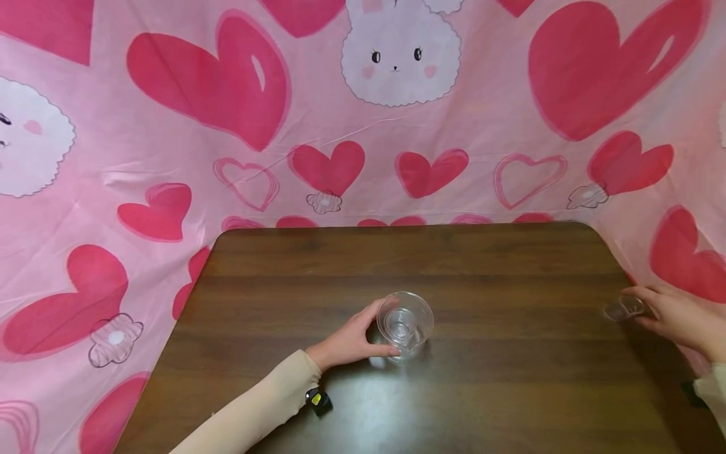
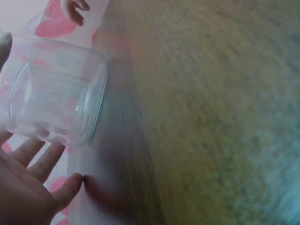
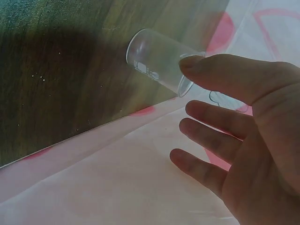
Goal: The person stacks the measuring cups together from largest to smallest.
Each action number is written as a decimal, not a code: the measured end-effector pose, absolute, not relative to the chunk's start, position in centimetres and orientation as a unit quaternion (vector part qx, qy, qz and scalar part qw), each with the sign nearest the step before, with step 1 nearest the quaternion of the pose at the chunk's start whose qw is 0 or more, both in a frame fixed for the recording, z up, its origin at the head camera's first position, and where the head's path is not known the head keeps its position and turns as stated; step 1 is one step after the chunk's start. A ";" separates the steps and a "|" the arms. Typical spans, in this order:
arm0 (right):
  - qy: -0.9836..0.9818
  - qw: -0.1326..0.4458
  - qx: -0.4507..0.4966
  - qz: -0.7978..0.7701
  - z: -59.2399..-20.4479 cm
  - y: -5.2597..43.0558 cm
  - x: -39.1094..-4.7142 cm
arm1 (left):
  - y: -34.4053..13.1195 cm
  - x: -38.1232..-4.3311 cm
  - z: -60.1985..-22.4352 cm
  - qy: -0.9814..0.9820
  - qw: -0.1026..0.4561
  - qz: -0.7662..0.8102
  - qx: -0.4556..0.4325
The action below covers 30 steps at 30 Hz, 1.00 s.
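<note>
A large clear beaker [image 1: 421, 318] stands on the table's middle, with a smaller clear vessel [image 1: 400, 325] nested inside it. My left hand [image 1: 351, 343] holds the large beaker from its left side, thumb on the near side and fingers round the far side. In the left wrist view, fingertips touch the wall of the large beaker [image 2: 56, 51]. At the table's right edge, my right hand [image 1: 680, 315] pinches a small clear beaker [image 3: 157, 58] by its rim. White printed marks show on its wall. The index finger is hidden behind the thumb in the right wrist view.
The dark wooden table [image 1: 272, 265] has rounded far corners. A pink cloth [image 1: 482, 126] with hearts and white rabbit faces hangs behind it and along both sides, close to the right hand.
</note>
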State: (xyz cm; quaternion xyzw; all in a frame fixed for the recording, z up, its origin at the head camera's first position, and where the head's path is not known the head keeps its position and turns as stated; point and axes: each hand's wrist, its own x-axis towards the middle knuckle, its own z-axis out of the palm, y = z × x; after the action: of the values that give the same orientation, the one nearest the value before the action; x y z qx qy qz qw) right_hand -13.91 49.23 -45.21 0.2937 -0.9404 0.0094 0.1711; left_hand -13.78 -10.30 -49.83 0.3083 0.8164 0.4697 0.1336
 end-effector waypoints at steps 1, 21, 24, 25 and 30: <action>-0.941 0.171 0.292 0.011 -45.3 49.2 -14.0 | -10.3 -13.8 -49.8 0.817 0.135 0.469 0.307; -0.956 0.131 0.264 0.014 -45.6 49.6 -15.3 | -10.3 -13.6 -49.6 0.817 0.143 0.470 0.302; -0.958 0.121 0.261 0.013 -45.4 49.6 -15.4 | -10.3 -13.7 -49.7 0.816 0.142 0.471 0.303; -0.959 0.117 0.259 0.012 -45.4 49.6 -15.5 | -10.3 -13.8 -49.6 0.816 0.141 0.472 0.302; -0.964 0.094 0.248 0.012 -45.1 49.4 -15.6 | -10.3 -13.9 -49.5 0.816 0.146 0.472 0.299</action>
State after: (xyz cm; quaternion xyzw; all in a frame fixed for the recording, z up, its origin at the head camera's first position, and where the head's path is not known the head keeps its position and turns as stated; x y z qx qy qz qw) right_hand -15.62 49.41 -45.08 0.2477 -0.9642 0.0124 0.0938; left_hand -13.92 -10.27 -49.53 0.2990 0.8162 0.4724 0.1456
